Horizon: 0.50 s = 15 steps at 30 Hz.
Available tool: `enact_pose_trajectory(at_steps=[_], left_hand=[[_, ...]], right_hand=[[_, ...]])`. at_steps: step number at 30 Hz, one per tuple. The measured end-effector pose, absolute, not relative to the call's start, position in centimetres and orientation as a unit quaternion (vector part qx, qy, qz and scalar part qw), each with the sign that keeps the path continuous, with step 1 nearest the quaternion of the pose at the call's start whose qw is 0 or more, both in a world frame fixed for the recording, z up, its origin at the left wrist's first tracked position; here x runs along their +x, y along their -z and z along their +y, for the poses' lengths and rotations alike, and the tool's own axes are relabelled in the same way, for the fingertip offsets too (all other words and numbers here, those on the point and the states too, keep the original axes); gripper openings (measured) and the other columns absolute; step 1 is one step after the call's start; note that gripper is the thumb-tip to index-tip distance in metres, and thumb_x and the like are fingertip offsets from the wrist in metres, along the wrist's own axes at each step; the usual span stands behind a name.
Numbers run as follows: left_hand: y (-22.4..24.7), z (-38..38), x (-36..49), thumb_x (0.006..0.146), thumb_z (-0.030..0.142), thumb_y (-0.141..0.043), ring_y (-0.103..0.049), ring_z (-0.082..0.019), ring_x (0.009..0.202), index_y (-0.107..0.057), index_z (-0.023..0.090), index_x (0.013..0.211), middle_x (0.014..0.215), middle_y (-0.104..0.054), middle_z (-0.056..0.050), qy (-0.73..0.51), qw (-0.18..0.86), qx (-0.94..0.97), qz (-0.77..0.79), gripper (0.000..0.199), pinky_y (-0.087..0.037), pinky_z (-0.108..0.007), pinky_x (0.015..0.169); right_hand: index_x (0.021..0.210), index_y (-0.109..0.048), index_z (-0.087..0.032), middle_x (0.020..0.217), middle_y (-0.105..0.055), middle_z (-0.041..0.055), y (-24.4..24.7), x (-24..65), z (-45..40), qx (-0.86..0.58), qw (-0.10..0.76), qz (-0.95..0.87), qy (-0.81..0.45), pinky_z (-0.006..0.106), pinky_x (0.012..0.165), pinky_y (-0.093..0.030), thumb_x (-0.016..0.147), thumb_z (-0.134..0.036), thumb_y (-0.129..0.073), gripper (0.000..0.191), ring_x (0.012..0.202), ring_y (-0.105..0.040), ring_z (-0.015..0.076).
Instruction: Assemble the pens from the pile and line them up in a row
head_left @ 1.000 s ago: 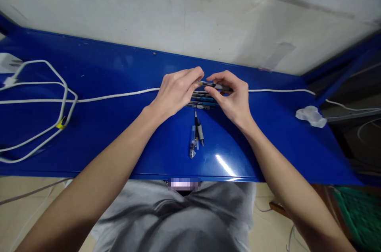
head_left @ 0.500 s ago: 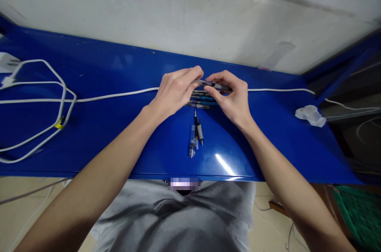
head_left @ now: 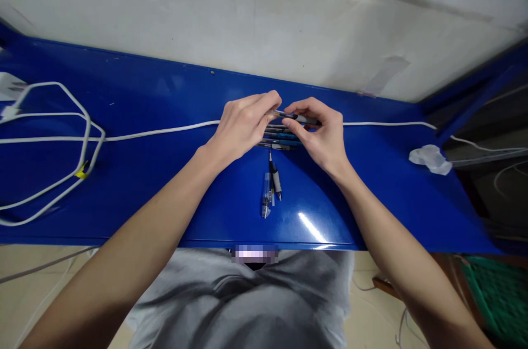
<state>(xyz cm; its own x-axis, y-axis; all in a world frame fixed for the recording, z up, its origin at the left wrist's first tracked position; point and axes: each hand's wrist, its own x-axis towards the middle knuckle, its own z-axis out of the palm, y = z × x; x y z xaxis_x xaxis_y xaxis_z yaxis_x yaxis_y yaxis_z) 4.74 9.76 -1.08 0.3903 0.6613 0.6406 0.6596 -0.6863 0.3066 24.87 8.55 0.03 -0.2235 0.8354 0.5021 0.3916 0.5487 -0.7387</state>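
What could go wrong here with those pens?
The pen pinched between the left hand and right hand could slip and knock the row of pens beneath askew. The two loose pens lie near the table edge, so a forearm might sweep them off. The cable by the hands could snag.

A row of pens (head_left: 280,137) is lying on the table (head_left: 165,173), at its middle, between the left hand (head_left: 243,126) and the right hand (head_left: 324,134). Two more pens (head_left: 270,187) are lying nearer the person. A cable (head_left: 157,132) is running across behind them, looping at the left. A crumpled wrapper (head_left: 431,159) is sitting far right
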Motion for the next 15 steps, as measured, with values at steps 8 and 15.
enact_pose_trajectory(at_steps=[8,15], left_hand=[[0.98,9.70,4.75,0.094,0.012,-0.049,-0.066,-0.016,0.079,-0.062,0.022,0.105,0.089,-0.068,-0.002,-0.386,0.012,0.834,0.394,0.020,-0.048,-0.026,0.067],[1.04,9.73,4.73,0.093,0.011,-0.049,-0.066,-0.016,0.079,-0.063,0.021,0.105,0.089,-0.069,-0.002,-0.385,0.006,0.835,0.394,0.021,-0.047,-0.026,0.066]], right_hand=[[0.095,-0.073,-0.022,0.090,-0.071,0.0033,-0.04,24.88,8.52,-0.411,0.466,-0.746,-0.241,0.029,0.066,-0.049,0.086,-0.059,-0.074,0.039,0.078,-0.064,0.0165],[0.094,-0.073,-0.022,0.087,-0.070,0.0028,0.00,24.83,8.50,-0.414,0.467,-0.742,-0.244,0.028,0.064,-0.048,0.086,-0.060,-0.074,0.039,0.074,-0.062,0.0157]])
